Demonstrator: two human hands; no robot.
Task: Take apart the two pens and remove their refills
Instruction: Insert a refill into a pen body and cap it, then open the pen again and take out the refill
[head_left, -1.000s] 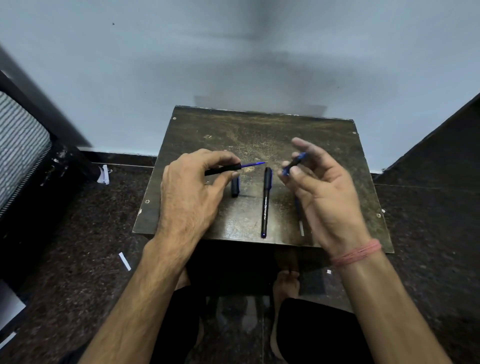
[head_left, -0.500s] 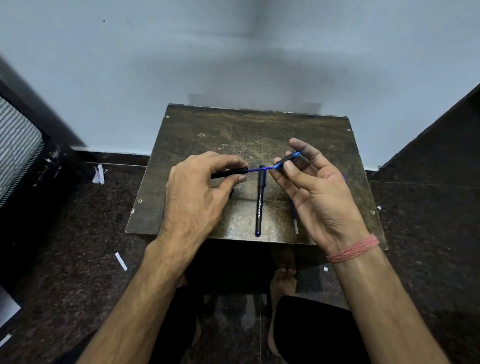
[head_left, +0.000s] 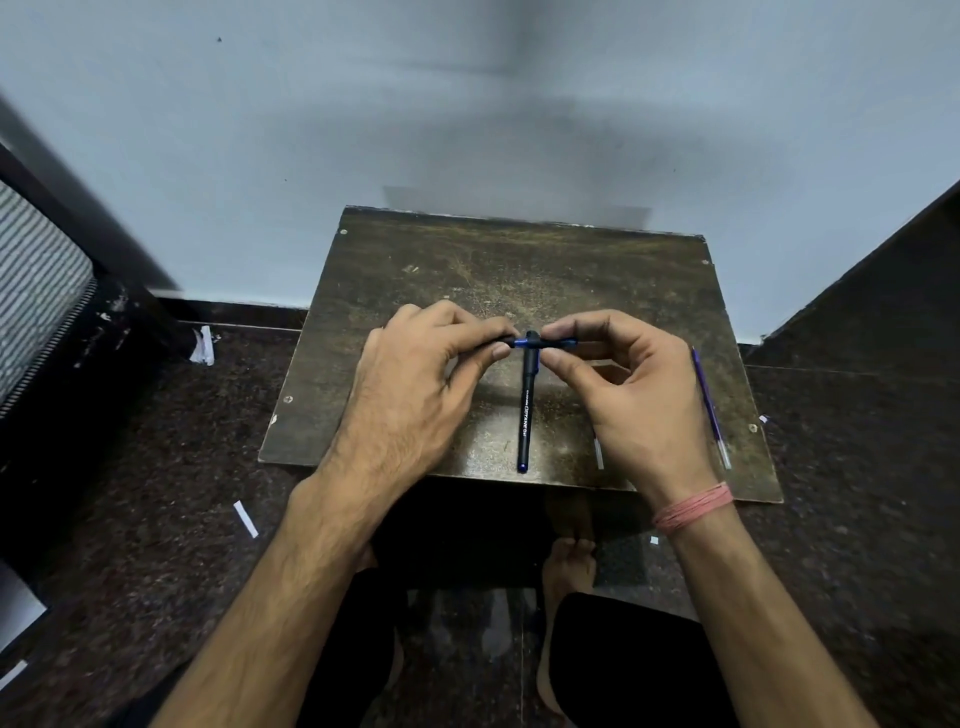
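I hold a black pen barrel (head_left: 506, 341) level in my left hand (head_left: 415, 384), pinched between thumb and fingers. My right hand (head_left: 623, 400) pinches the pen's black front section (head_left: 563, 343), which sits close against the barrel with a short blue stretch showing between them. A second black pen (head_left: 525, 410) lies whole on the small dark wooden table (head_left: 519, 260), pointing toward me, just under my hands. At the table's right edge lies a loose purple refill (head_left: 707, 405). The white end of another thin piece (head_left: 599, 453) sticks out from under my right hand.
The table stands against a pale wall (head_left: 467, 104) on a dark stone floor (head_left: 156, 467). Scraps of white paper (head_left: 245, 518) lie on the floor. Dark furniture (head_left: 47, 291) stands at the left. My bare foot (head_left: 569, 566) rests below the table's near edge.
My hands have come together. The front section in my right hand has slid left along the exposed blue refill until it nearly meets the barrel in my left hand.
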